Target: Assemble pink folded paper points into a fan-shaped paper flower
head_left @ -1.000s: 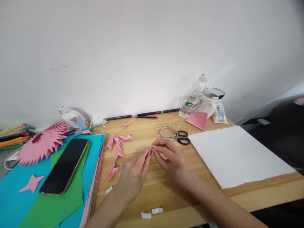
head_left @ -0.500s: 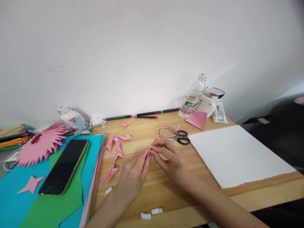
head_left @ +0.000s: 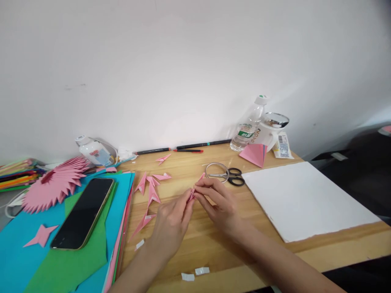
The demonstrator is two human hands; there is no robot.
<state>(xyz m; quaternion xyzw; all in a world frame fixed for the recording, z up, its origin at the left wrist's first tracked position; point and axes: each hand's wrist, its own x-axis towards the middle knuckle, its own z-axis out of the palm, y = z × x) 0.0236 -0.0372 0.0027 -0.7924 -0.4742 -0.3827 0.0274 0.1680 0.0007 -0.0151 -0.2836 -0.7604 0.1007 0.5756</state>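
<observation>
Between both hands, over the middle of the wooden table, is a small folded pink paper piece (head_left: 202, 176). My left hand (head_left: 172, 217) pinches its near end between thumb and fingers. From the other side, my right hand (head_left: 218, 201) grips it with thumb and fingertips, which cover most of it. Left of my hands lie several folded pink paper pieces (head_left: 153, 193), some bearing white patches. Just beyond my right hand, a metal ring (head_left: 208, 166) rests over the blades of black-handled scissors (head_left: 236, 177).
A white board (head_left: 311, 199) lies at right; a water bottle (head_left: 246, 128), a mug (head_left: 265, 134) and pink sheets (head_left: 254, 154) stand behind. At left, a phone (head_left: 84, 213) and a pleated pink paper ring (head_left: 58, 183) rest on coloured paper (head_left: 18, 248). White strips (head_left: 202, 270) lie in front.
Almost nothing differs: both hands keep their pinch on the pink paper piece in the same place. The view has shifted very slightly.
</observation>
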